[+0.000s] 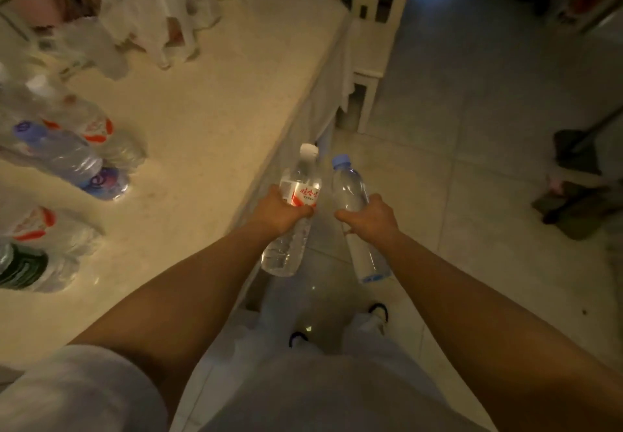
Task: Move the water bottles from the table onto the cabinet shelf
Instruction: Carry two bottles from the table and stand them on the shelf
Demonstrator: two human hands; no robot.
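My left hand grips a clear water bottle with a white cap and a red-and-white label around its middle, just past the table's right edge. My right hand grips a taller clear bottle with a pale blue cap beside it, over the floor. Both bottles tilt away from me. Several more water bottles stand on the cream table at the left: a red-label one, a purple-cap one, another red-label one and a green-label one. No cabinet shelf is in view.
White plastic bags and other clutter lie at the table's far left. A white chair stands past the table's far end. A dark bundle with a mop handle lies on the tiled floor at right. My feet are below.
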